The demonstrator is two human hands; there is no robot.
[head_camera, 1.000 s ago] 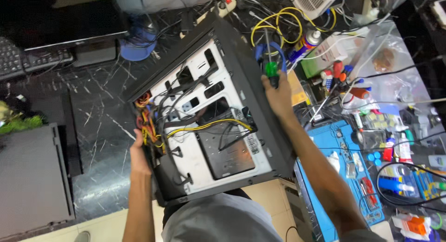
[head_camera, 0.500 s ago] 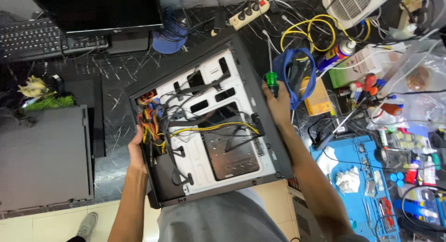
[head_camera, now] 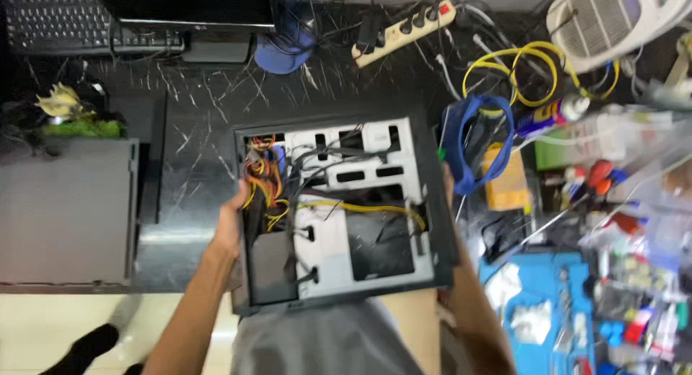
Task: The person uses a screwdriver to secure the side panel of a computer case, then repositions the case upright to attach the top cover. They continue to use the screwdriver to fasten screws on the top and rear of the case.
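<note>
My left hand (head_camera: 229, 227) grips the left wall of the open computer case (head_camera: 339, 216), beside its coloured cables (head_camera: 263, 188); the case lies flat between my 2 arms, long axis left-right; my right hand (head_camera: 447, 184) clasps its right edge, fingers hidden.

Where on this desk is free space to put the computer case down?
The dark desk is bare between the open case and the grey panel, and above the case toward the power strip. Right of the case it is crowded: cables, screwdrivers, blue mat.
</note>
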